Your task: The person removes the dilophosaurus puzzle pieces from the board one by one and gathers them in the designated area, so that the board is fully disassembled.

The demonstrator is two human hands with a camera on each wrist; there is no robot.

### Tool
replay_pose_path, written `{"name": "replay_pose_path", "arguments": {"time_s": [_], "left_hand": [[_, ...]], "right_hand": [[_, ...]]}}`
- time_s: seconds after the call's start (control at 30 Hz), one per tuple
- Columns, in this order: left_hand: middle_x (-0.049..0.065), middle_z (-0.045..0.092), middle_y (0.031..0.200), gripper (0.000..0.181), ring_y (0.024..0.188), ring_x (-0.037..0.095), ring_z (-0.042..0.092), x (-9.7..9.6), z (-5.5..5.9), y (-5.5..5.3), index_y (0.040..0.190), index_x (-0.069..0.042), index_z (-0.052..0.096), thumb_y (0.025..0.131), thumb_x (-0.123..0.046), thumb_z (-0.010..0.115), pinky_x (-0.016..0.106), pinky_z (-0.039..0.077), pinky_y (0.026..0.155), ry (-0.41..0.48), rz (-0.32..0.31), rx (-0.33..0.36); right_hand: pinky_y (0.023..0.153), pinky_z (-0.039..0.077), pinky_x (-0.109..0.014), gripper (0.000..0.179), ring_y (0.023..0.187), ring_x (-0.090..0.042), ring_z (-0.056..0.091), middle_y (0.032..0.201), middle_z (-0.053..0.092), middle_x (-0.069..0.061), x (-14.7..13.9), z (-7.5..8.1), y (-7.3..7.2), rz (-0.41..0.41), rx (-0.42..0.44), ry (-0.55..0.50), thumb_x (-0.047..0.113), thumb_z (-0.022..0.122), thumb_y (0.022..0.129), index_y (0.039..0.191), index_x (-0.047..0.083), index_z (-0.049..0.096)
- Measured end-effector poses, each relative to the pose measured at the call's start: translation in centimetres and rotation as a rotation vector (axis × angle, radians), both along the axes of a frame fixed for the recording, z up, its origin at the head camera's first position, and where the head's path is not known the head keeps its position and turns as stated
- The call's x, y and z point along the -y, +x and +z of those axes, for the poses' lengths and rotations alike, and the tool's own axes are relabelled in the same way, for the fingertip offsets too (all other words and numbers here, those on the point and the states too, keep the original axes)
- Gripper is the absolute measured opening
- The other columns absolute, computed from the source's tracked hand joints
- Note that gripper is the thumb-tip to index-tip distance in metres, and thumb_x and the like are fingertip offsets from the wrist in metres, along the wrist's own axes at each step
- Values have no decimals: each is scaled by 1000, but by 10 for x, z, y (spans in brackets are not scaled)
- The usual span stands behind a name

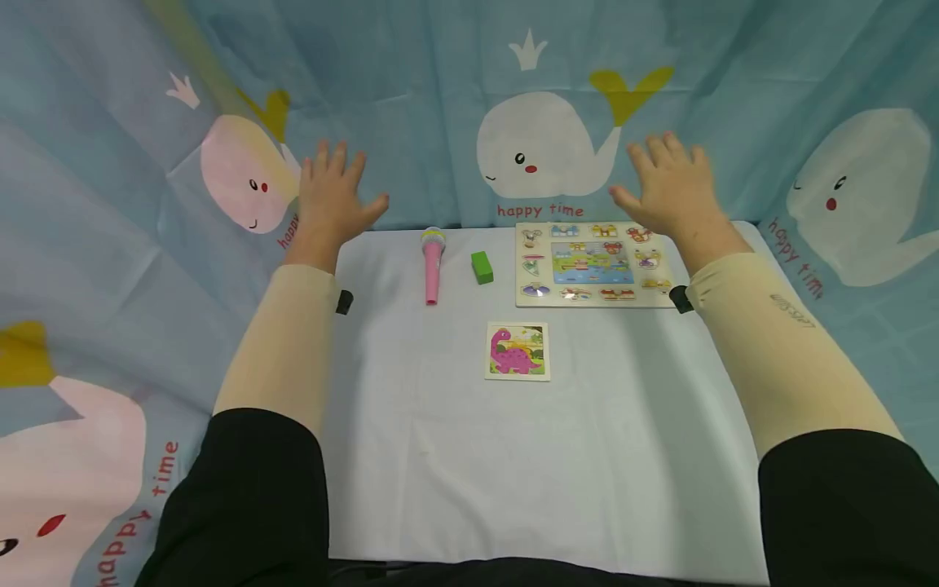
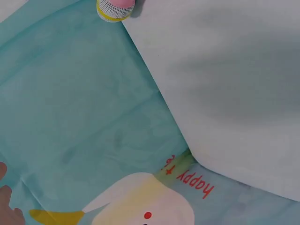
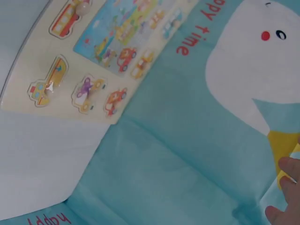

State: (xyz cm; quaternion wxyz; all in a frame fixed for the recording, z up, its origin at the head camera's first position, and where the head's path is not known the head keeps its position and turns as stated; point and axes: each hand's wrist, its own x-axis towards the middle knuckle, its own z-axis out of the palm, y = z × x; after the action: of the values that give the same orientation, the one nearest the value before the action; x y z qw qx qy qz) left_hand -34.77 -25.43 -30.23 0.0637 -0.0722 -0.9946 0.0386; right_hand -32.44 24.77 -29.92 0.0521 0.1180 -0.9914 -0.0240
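Both hands are raised near the table's far edge with fingers spread, holding nothing. My left hand [image 1: 333, 200] is up to the left of a pink toy microphone [image 1: 433, 265]; in the left wrist view only a few fingertips [image 2: 5, 197] show at the lower left. My right hand [image 1: 675, 183] is over the far right corner of a wooden vehicle puzzle board [image 1: 521, 300], covering a little of it. Some of its fingers [image 3: 288, 192] appear at the right edge of the right wrist view. A green block [image 1: 482, 267] lies between microphone and board.
A square dinosaur puzzle [image 1: 517, 351] lies nearer the middle of the white table [image 1: 557, 473]. Blue curtains [image 1: 411, 98] printed with whales hang behind the table and at both sides. The microphone's head [image 2: 110, 11] is close to the table's far edge.
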Motion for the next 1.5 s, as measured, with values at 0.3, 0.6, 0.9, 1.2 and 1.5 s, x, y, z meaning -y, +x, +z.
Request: {"name": "replay_pose_path", "arguments": {"time_s": [0.3,0.6,0.9,1.2,1.5], "left_hand": [[17,5,170,81,155,38,-11,3,-19,17,166,-14,18,101,-59,38,57,-3,120,93,-54,-90],[18,20,168,78,156,38,1,-8,-50,41,161,-11,35,99,-55,50,62,7,119,152,-188,-140],[17,23,167,77,153,40,19,-22,-72,68,157,-7,41,96,-48,62,57,17,119,309,-299,-219],[21,30,163,72,151,41,23,-36,-81,93,151,-6,51,92,-44,67,55,18,119,350,-422,-279],[18,26,165,73,153,34,21,-57,-97,116,152,-5,50,89,-34,75,50,26,118,476,-502,-157]], "right_hand": [[116,8,-67,81,153,-44,5,167,11,-25,4,-10,11,63,-31,-13,55,36,106,163,2,13],[116,13,-66,75,153,-43,14,166,20,-23,6,-28,26,108,-84,-101,51,40,106,162,3,23],[113,24,-65,67,148,-42,30,160,35,-21,18,-47,46,250,-203,-153,43,53,104,155,3,39],[109,31,-64,62,140,-42,41,151,47,-22,33,-65,73,398,-298,-247,39,61,99,146,1,51],[103,39,-62,65,134,-41,49,149,51,-21,53,-73,96,470,-268,-310,38,68,94,147,3,53]]}}
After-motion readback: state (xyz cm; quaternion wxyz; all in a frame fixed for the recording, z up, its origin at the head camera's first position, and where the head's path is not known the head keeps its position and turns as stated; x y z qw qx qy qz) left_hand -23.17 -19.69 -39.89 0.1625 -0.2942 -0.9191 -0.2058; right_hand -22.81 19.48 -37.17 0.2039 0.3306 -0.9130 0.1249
